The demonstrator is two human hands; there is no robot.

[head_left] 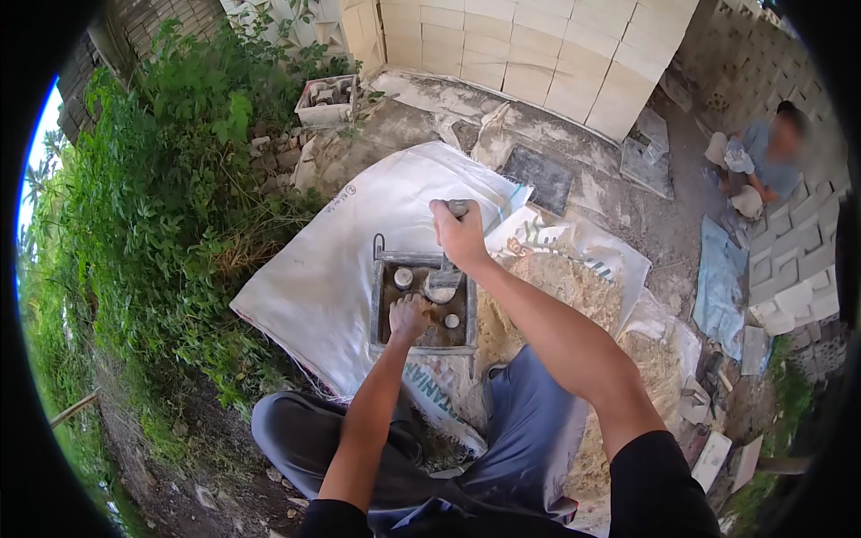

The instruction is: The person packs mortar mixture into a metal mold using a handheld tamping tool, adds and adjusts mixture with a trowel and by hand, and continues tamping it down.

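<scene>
My right hand (457, 240) is wrapped round the handle of a trowel (444, 278), whose flat blade points down into a metal mould (378, 309). The mould is a square frame with a wire loop at its far left corner. Brownish sand or mortar fills it, and pale round plugs (404, 278) stand up from the fill. My left hand (410, 318) rests inside the mould, near its left side, with its fingers curled down at the fill. What those fingers hold, if anything, is hidden.
Under the mould lies a white woven sack (314, 260). A sand heap (556, 287) is close on the right. Beyond are a dark flat slab (536, 177) and a box-shaped block (327, 100). Plants (161, 215) crowd the left. Another person (769, 157) sits by stacked blocks (798, 260).
</scene>
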